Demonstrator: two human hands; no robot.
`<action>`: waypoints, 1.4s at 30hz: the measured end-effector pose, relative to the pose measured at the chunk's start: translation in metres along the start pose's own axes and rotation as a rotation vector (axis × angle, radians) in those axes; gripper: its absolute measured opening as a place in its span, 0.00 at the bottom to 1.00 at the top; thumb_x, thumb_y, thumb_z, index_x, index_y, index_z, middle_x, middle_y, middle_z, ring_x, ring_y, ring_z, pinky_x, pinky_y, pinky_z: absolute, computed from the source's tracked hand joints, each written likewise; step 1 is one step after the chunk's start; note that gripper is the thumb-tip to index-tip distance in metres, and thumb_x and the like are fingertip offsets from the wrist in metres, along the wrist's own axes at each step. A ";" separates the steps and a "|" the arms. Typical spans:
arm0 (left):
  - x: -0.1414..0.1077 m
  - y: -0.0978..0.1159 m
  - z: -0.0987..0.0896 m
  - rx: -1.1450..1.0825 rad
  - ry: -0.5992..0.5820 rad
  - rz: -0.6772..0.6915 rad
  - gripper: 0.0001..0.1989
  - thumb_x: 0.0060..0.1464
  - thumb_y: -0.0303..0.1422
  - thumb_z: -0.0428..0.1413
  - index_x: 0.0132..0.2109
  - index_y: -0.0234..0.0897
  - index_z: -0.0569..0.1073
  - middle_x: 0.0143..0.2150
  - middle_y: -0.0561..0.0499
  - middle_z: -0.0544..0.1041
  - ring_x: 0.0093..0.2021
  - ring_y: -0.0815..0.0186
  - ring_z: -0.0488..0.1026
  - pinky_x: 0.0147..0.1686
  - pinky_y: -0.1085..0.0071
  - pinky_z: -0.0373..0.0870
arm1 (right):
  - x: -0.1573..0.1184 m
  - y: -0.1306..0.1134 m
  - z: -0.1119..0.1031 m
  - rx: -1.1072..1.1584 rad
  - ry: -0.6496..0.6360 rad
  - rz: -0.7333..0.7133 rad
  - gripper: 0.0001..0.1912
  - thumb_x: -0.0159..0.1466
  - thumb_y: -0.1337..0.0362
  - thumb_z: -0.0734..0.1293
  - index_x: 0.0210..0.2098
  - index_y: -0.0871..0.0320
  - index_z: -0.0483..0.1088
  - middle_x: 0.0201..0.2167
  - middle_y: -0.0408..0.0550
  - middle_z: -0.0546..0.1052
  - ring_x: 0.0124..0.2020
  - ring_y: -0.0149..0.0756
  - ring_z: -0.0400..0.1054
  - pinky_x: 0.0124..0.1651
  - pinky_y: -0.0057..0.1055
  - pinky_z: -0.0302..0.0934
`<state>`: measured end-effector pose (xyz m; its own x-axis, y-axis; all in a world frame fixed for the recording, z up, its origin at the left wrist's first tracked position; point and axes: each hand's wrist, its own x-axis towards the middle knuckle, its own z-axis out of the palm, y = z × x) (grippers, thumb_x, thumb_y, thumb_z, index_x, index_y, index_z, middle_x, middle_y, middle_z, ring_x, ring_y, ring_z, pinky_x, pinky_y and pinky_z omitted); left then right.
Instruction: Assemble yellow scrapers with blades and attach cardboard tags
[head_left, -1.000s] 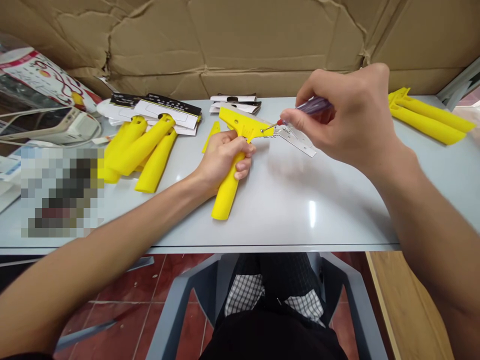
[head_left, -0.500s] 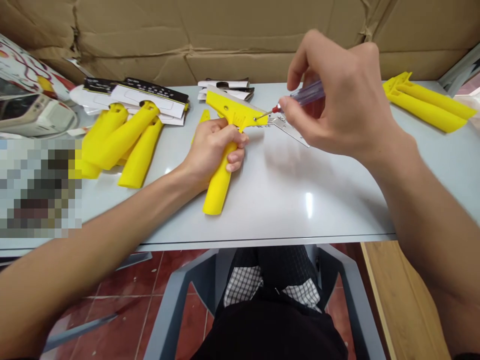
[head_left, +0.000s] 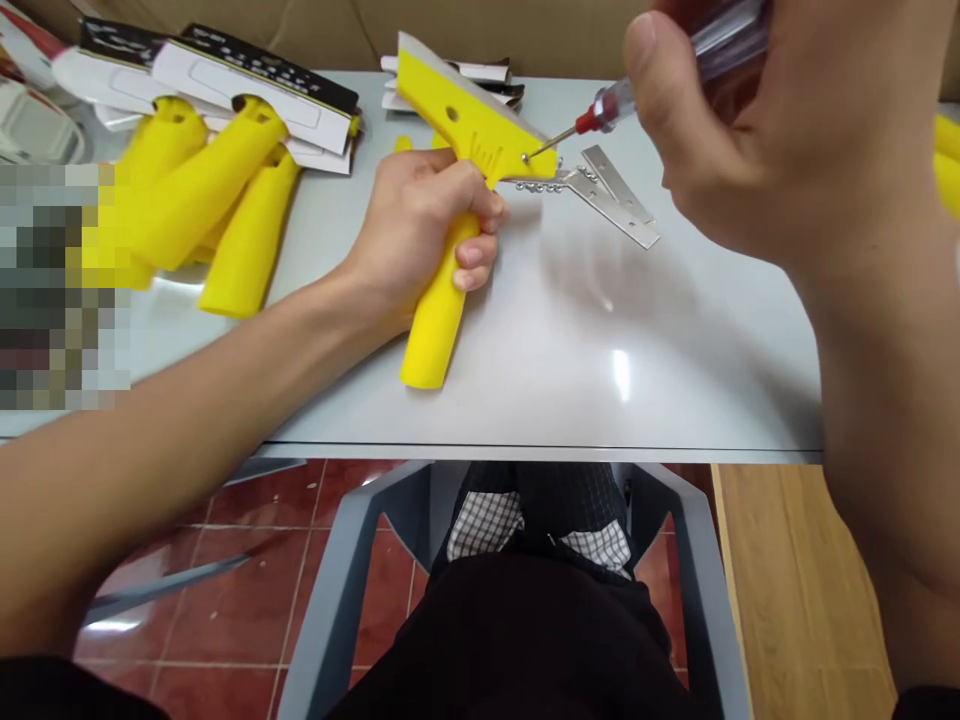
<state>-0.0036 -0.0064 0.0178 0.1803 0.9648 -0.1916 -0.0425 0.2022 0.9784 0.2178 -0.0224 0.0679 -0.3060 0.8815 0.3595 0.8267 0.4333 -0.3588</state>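
Note:
My left hand [head_left: 431,230] is wrapped round the handle of a yellow scraper [head_left: 433,340], its wide head tilted up beyond my fingers. A pale blade or strip [head_left: 442,65] runs along the head's far edge. In my right hand [head_left: 810,140] is a screwdriver [head_left: 622,100] with a clear handle and red collar. Its tip meets a small screw [head_left: 526,158] at the right end of the head; the other hole [head_left: 452,114] looks dark. Beside the head lie flat metal plates [head_left: 616,208] and several loose screws [head_left: 540,187].
Several yellow handles [head_left: 251,235] lie at the left, below black-and-white packaging cards [head_left: 255,80]. More cards [head_left: 487,70] are behind the scraper. Cardboard [head_left: 480,35] stands along the back. Another yellow piece [head_left: 948,165] shows at the right edge. The white table [head_left: 525,400] ends close to my lap.
My right hand has risen to the upper right, and the screwdriver stays against the screw. The metal plates are more fully exposed. The view has shifted closer; my left hand keeps its hold.

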 end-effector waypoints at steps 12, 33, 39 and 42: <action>0.001 -0.003 -0.003 -0.029 -0.057 0.057 0.14 0.60 0.16 0.50 0.28 0.35 0.65 0.25 0.57 0.69 0.17 0.79 0.59 0.15 0.79 0.52 | 0.001 0.019 0.006 -0.193 0.147 -0.159 0.25 0.76 0.47 0.62 0.56 0.58 0.77 0.46 0.53 0.79 0.49 0.55 0.76 0.46 0.47 0.66; -0.001 0.001 0.002 -0.065 0.002 0.008 0.11 0.40 0.22 0.60 0.30 0.38 0.67 0.18 0.58 0.64 0.16 0.75 0.57 0.13 0.75 0.51 | 0.000 0.005 0.012 -0.061 0.233 -0.270 0.08 0.69 0.63 0.70 0.41 0.52 0.65 0.38 0.43 0.79 0.32 0.35 0.74 0.37 0.33 0.63; 0.003 -0.002 0.000 -0.040 0.001 0.021 0.10 0.45 0.26 0.61 0.30 0.37 0.67 0.20 0.58 0.65 0.15 0.76 0.58 0.12 0.78 0.52 | 0.005 0.014 0.020 -0.107 0.301 -0.176 0.18 0.76 0.51 0.65 0.32 0.51 0.64 0.23 0.42 0.74 0.25 0.37 0.70 0.37 0.37 0.63; 0.003 -0.001 -0.001 -0.037 -0.013 0.001 0.09 0.43 0.24 0.59 0.30 0.37 0.66 0.19 0.58 0.65 0.14 0.76 0.58 0.12 0.78 0.54 | 0.004 0.016 0.021 -0.036 0.264 -0.204 0.10 0.74 0.56 0.66 0.36 0.51 0.68 0.25 0.42 0.77 0.26 0.37 0.71 0.36 0.37 0.65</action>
<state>-0.0037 -0.0038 0.0160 0.1934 0.9628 -0.1889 -0.0786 0.2071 0.9752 0.2199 -0.0083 0.0452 -0.3378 0.6966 0.6330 0.7789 0.5844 -0.2275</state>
